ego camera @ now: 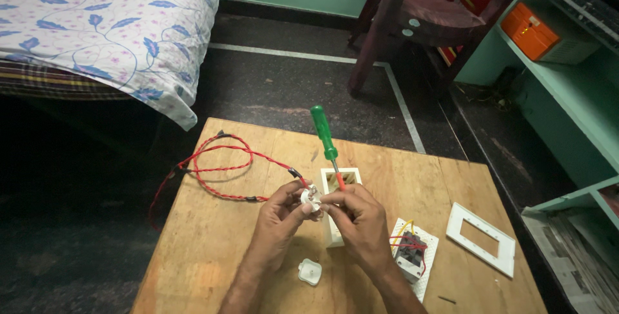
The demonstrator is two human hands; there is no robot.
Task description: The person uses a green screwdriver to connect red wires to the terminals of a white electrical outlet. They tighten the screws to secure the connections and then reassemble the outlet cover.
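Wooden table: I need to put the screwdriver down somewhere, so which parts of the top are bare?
Bare: the wooden table left of the left hand, below the red wire; also the far right corner beyond the white frame. Crowded: around both hands, white box and switch module.

Dark stone floor (290,88) w/ pale inlay line, floral-sheeted bed (103,24), dark wooden chair (419,17), green shelves (567,95).

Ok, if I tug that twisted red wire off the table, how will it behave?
The twisted red wire would probably be floppy: it lies in loose loops and droops over the wooden table edge. It looks light. One end runs to the white plug part at the left hand, so tugging would likely drag that.
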